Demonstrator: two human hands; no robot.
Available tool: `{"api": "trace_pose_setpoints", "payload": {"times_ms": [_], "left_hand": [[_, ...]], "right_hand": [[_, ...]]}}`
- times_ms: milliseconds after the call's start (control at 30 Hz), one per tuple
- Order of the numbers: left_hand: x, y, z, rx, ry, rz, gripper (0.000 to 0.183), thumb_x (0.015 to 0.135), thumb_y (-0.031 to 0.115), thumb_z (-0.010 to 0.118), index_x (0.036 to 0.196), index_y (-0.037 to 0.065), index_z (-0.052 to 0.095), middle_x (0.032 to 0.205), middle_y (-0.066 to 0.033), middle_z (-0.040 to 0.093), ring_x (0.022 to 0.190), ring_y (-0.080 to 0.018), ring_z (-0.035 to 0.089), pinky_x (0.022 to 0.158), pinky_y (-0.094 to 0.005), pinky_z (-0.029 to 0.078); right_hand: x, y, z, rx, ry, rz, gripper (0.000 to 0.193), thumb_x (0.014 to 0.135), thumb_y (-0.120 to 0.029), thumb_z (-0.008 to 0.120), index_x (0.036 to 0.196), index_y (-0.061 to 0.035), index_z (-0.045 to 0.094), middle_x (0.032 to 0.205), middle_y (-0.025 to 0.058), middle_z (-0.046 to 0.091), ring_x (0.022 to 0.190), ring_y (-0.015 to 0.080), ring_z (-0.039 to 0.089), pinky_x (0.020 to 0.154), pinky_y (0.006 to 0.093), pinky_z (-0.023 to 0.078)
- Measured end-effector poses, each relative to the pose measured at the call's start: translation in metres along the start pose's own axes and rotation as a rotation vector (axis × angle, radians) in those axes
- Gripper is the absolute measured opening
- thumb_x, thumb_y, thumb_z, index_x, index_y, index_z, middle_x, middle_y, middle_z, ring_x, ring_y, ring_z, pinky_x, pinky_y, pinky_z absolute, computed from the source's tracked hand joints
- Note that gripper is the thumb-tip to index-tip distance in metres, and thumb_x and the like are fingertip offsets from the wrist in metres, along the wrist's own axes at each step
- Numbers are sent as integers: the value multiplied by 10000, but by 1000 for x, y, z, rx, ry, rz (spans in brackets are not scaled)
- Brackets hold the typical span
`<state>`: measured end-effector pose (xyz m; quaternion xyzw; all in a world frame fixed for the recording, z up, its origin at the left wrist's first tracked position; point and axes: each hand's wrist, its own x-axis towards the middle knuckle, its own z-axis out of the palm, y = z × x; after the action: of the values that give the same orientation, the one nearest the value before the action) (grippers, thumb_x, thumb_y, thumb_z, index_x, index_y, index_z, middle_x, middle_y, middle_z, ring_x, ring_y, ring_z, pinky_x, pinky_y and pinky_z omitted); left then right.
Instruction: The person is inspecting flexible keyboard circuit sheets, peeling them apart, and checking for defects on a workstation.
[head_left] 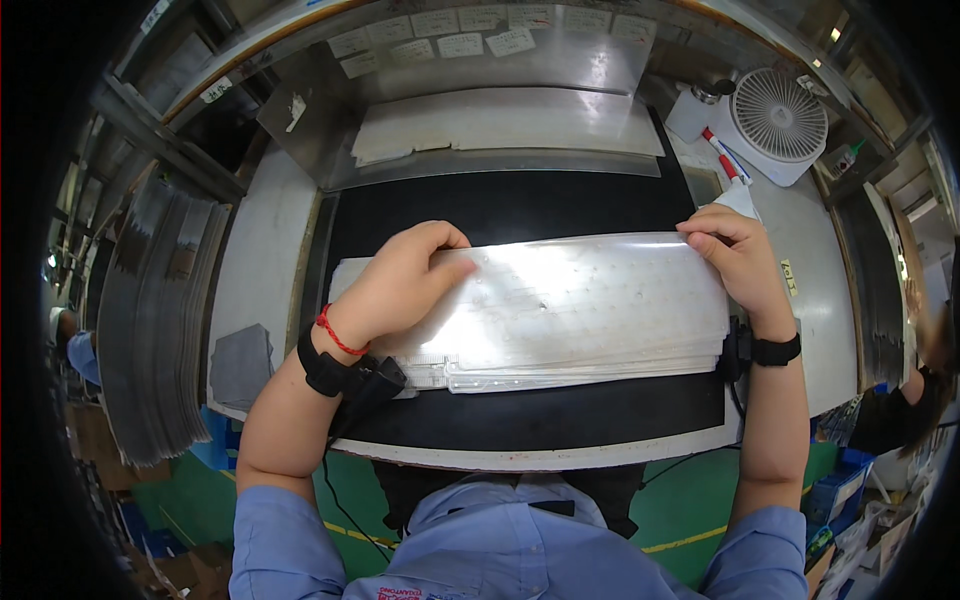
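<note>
A stack of thin, shiny silver sheets [590, 368] with notched edges lies on a black mat [560, 415] in front of me. The top sheet [575, 290] carries rows of small marks and catches bright glare. My left hand [410, 280] grips its far edge near the left end, thumb on the face and fingers curled over the edge. At the far right corner, my right hand [732, 250] pinches the same sheet between thumb and fingers. What the left fingertips touch behind the edge is partly hidden.
Beyond the mat, more silver sheets [500, 120] rest in a metal tray [490, 172]. A white fan [780, 115], a bottle [690, 115] and red markers [722, 155] stand at the far right. Tall stacks of sheets [155, 320] flank the left; a grey cloth [241, 365] lies nearby.
</note>
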<state>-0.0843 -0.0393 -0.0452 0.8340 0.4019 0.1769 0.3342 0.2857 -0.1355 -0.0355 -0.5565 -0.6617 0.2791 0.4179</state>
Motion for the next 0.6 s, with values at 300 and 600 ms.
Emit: {"api": "trace_pose_setpoints", "payload": {"times_ms": [300, 600], "left_hand": [[-1, 0, -16, -103, 19, -141, 191, 946, 150, 583, 915, -25, 653, 852, -66, 642, 772, -139, 574, 743, -266, 474], [2, -24, -38, -204, 48, -138, 205, 993, 143, 508, 884, 6, 615, 807, -14, 598, 785, -106, 547, 755, -255, 463]], "right_hand": [[0, 2, 0, 11, 13, 25, 133, 881, -36, 654, 994, 3, 714, 899, 28, 647, 817, 114, 562, 746, 242, 436], [0, 1, -1, 34, 30, 3, 124, 886, -48, 655, 985, 2, 710, 939, 31, 638, 851, 120, 560, 762, 246, 436]]}}
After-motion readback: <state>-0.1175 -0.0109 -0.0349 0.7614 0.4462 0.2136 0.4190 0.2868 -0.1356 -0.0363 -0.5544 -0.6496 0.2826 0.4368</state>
